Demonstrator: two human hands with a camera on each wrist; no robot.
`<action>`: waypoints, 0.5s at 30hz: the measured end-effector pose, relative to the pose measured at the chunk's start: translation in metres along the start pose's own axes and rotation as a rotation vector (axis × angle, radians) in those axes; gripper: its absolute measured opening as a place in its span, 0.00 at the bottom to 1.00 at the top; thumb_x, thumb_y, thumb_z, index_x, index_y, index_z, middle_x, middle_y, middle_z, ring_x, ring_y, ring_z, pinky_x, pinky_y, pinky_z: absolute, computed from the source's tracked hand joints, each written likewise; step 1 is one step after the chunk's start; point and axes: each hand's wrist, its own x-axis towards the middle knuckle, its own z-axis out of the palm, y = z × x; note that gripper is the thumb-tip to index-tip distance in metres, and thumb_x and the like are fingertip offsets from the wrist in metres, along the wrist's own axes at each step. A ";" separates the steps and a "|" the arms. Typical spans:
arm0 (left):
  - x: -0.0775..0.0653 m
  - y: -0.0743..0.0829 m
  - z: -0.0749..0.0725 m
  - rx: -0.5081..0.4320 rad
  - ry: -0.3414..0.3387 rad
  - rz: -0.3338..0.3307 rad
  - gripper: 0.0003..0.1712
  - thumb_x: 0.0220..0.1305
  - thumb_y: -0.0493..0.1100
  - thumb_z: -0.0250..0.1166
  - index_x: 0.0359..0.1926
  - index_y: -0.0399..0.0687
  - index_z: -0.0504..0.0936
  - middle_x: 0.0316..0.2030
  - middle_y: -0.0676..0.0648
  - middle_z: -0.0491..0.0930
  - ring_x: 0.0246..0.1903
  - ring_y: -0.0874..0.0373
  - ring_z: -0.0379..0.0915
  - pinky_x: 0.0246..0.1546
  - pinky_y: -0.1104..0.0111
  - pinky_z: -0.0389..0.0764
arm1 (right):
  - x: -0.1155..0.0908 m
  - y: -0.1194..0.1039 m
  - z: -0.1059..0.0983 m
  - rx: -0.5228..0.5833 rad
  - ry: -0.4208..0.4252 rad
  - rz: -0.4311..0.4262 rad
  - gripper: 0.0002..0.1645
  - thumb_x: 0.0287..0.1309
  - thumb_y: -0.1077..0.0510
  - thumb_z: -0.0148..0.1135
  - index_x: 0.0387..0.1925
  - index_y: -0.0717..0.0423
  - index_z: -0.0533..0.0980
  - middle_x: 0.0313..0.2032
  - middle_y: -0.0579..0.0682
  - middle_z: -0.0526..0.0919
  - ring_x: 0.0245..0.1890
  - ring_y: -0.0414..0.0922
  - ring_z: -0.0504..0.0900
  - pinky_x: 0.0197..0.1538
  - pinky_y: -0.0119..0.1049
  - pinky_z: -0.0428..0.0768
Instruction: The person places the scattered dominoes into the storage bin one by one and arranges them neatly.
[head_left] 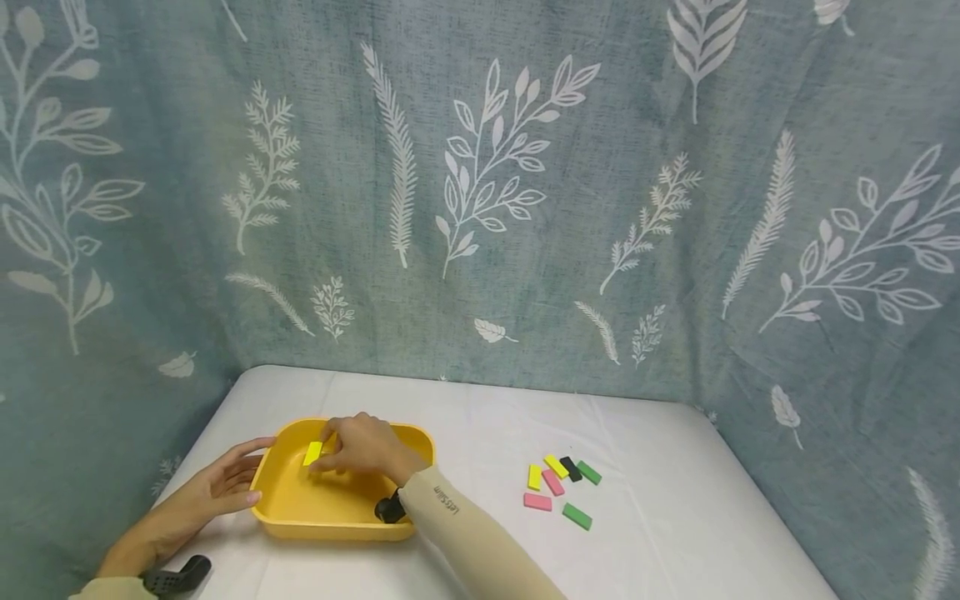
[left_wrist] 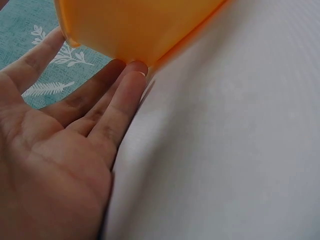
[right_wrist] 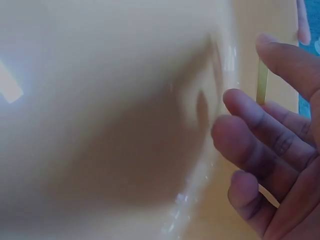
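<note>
A yellow-orange tray (head_left: 337, 531) stands at the left of the white table. My right hand (head_left: 365, 446) reaches inside it and pinches a small yellow block (head_left: 312, 453) between thumb and forefinger near the far left wall. Seen from the right wrist, that block (right_wrist: 262, 84) shows edge-on between the fingertips, while the other fingers (right_wrist: 235, 142) curl loosely and hold nothing. My left hand (head_left: 213, 487) is at the tray's left side. Its extended fingers (left_wrist: 127, 95) meet the outside of the tray wall (left_wrist: 125, 30) with their tips.
Right of the tray, several small blocks lie loosely grouped: yellow (head_left: 534, 477), pink (head_left: 537, 502), green (head_left: 577, 516) and black (head_left: 572, 468). Dark wrist devices (head_left: 180, 575) sit at both wrists. A leaf-patterned curtain (head_left: 480, 192) surrounds the table's back and sides.
</note>
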 end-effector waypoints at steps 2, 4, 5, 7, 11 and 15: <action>0.001 -0.001 0.000 -0.004 0.003 -0.013 0.44 0.74 0.45 0.63 0.81 0.55 0.50 0.74 0.31 0.57 0.69 0.40 0.63 0.62 0.53 0.76 | 0.002 -0.001 0.004 -0.006 -0.004 0.004 0.30 0.56 0.32 0.73 0.53 0.43 0.81 0.18 0.29 0.78 0.18 0.29 0.76 0.28 0.24 0.72; 0.001 -0.002 -0.001 -0.001 0.004 -0.020 0.43 0.74 0.45 0.63 0.81 0.55 0.51 0.74 0.31 0.57 0.68 0.42 0.64 0.61 0.54 0.76 | 0.003 -0.002 0.008 -0.009 -0.005 0.008 0.30 0.55 0.32 0.73 0.53 0.43 0.81 0.18 0.29 0.78 0.18 0.29 0.76 0.28 0.24 0.72; 0.002 -0.003 -0.001 -0.003 0.006 -0.027 0.43 0.73 0.45 0.64 0.81 0.56 0.51 0.74 0.32 0.58 0.68 0.43 0.65 0.61 0.55 0.76 | 0.004 -0.002 0.010 -0.016 -0.005 0.007 0.30 0.55 0.32 0.73 0.53 0.42 0.81 0.18 0.30 0.78 0.18 0.30 0.76 0.28 0.24 0.72; 0.002 -0.004 -0.002 0.001 0.001 -0.019 0.43 0.74 0.45 0.63 0.81 0.56 0.51 0.74 0.31 0.57 0.67 0.44 0.65 0.61 0.55 0.77 | 0.005 -0.003 0.013 -0.026 -0.003 0.005 0.30 0.55 0.32 0.73 0.53 0.42 0.81 0.18 0.31 0.77 0.17 0.30 0.75 0.27 0.23 0.72; 0.002 -0.004 -0.002 -0.015 -0.016 -0.006 0.43 0.74 0.44 0.62 0.81 0.56 0.51 0.74 0.31 0.57 0.68 0.42 0.64 0.60 0.57 0.77 | 0.005 -0.005 0.018 -0.034 0.003 -0.004 0.31 0.55 0.32 0.73 0.54 0.43 0.82 0.18 0.32 0.77 0.16 0.30 0.74 0.24 0.23 0.73; 0.001 -0.004 -0.002 -0.015 -0.008 -0.003 0.43 0.74 0.44 0.63 0.82 0.54 0.50 0.74 0.30 0.57 0.68 0.39 0.63 0.61 0.53 0.77 | 0.007 -0.006 0.020 -0.032 0.009 -0.013 0.31 0.54 0.31 0.73 0.53 0.43 0.82 0.18 0.31 0.77 0.16 0.30 0.74 0.24 0.23 0.73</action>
